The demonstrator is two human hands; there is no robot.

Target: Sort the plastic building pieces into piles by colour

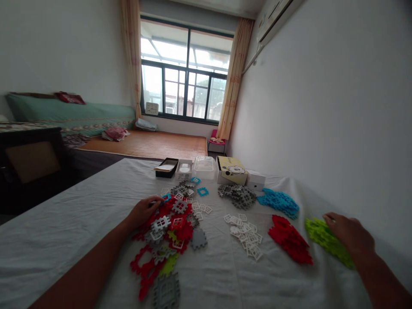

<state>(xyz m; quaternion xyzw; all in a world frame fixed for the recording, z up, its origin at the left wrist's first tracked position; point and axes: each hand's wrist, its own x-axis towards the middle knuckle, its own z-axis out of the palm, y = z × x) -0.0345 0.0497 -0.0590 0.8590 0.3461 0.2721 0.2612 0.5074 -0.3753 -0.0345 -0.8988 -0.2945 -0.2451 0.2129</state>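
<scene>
My left hand (144,213) reaches over the left edge of a mixed heap of notched plastic building tiles. Its fingers are closed at a small blue tile (166,198) on top. Red tiles (184,231), grey tiles (179,206), green tiles (169,265) and white window-frame pieces (178,244) lie jumbled there. Far to the right, my right hand (352,235) is curled over a pile of lime-green tiles (325,235), fingertips at its upper part. Whatever is in those fingers is hidden. Next to this pile are sorted red tiles (289,240) and white window frames (247,235).
Grey tiles (238,196) and blue tiles (279,202) form piles farther back. Along the table's far side stand a black box (166,168), a clear plastic container (204,168), a yellow box (231,170) and a small white box (256,182). A wall rises at the right.
</scene>
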